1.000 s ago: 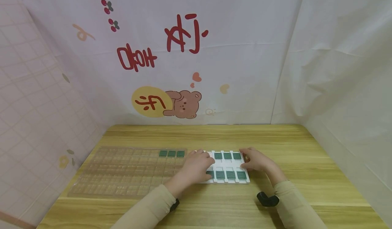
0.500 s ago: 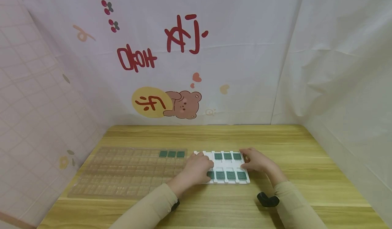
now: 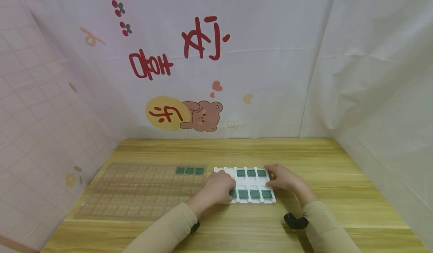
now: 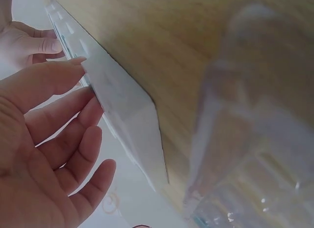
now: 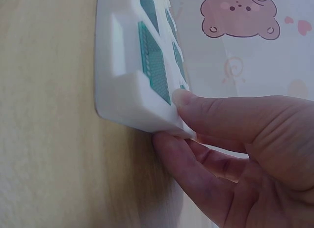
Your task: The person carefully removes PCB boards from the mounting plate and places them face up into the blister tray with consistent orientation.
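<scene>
On table (image 3: pixel 304 159), centre-front: white slotted tray (image 3: pixel 252 183) lying flat, green perforated boards (image 3: pixel 251 173) seated in its pockets, two rows.

Right hand (image 3: pixel 284 178) at tray's right end. Right wrist view: thumb on top of corner (image 5: pixel 162 117), fingers (image 5: pixel 191 174) curled beneath edge, so corner pinched between thumb and fingers; probably bracing or starting to tip that end.

Left hand (image 3: pixel 216 187) over tray's left end, covering pockets there. Left wrist view: fingers (image 4: pixel 64 134) straight and slightly spread, tips touching tray's side edge (image 4: pixel 122 115), nothing enclosed. Looks like a steadying press rather than a grip.

Just left of white tray, close to it but contact not resolvable: clear plastic blister tray (image 3: pixel 142 191), many small cells, three green boards (image 3: pixel 190 170) in far-right cells of its back row. Side-by-side layout keeps cells of both trays within short reach.

Small black angled object (image 3: pixel 295 220) near right forearm; looks like wrist camera mount, not certain. Printed bear cloth (image 3: pixel 203 115) behind table.
</scene>
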`<state>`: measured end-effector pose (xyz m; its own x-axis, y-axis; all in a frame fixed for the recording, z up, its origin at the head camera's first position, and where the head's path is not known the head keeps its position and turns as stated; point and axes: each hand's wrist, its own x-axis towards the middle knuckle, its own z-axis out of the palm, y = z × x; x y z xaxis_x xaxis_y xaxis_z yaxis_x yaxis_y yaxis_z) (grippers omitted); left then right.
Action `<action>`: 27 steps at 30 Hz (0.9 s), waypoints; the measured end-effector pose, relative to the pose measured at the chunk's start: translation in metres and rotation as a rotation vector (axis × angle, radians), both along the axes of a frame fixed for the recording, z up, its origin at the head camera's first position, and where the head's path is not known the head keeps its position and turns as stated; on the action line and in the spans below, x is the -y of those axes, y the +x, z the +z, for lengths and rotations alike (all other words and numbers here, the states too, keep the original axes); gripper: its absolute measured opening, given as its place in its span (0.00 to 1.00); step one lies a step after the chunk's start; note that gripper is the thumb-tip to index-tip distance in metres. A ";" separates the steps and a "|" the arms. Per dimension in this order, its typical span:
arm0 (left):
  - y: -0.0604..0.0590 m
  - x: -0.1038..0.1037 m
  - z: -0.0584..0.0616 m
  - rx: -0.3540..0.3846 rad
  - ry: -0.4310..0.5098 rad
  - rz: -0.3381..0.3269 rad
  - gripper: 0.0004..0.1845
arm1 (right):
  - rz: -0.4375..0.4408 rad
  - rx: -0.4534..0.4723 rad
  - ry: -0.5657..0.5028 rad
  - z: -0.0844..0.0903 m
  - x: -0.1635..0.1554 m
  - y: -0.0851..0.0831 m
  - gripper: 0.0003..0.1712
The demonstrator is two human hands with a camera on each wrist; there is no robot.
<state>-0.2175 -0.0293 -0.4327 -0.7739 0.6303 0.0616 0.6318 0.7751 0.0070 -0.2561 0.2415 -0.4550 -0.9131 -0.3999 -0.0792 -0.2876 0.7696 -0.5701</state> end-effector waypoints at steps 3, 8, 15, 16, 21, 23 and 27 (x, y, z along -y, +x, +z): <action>-0.002 0.000 -0.002 0.011 0.010 0.000 0.17 | -0.002 0.005 -0.007 0.000 0.000 0.000 0.39; -0.003 0.001 -0.004 0.021 0.018 -0.004 0.19 | -0.005 0.008 -0.006 0.000 0.001 0.001 0.39; -0.001 0.002 0.000 0.041 0.050 -0.009 0.20 | -0.012 0.015 0.001 0.002 0.001 0.000 0.39; -0.001 0.002 0.000 0.041 0.050 -0.009 0.20 | -0.014 0.016 0.001 0.001 0.001 0.000 0.39; -0.001 0.002 0.001 0.055 0.056 -0.007 0.21 | -0.016 0.015 0.004 0.001 0.001 0.000 0.39; -0.001 0.002 0.001 0.067 0.062 -0.005 0.21 | -0.018 0.019 0.003 0.001 0.001 0.001 0.39; -0.004 0.002 0.001 0.085 0.065 0.004 0.19 | -0.024 0.032 -0.016 0.002 0.002 0.001 0.39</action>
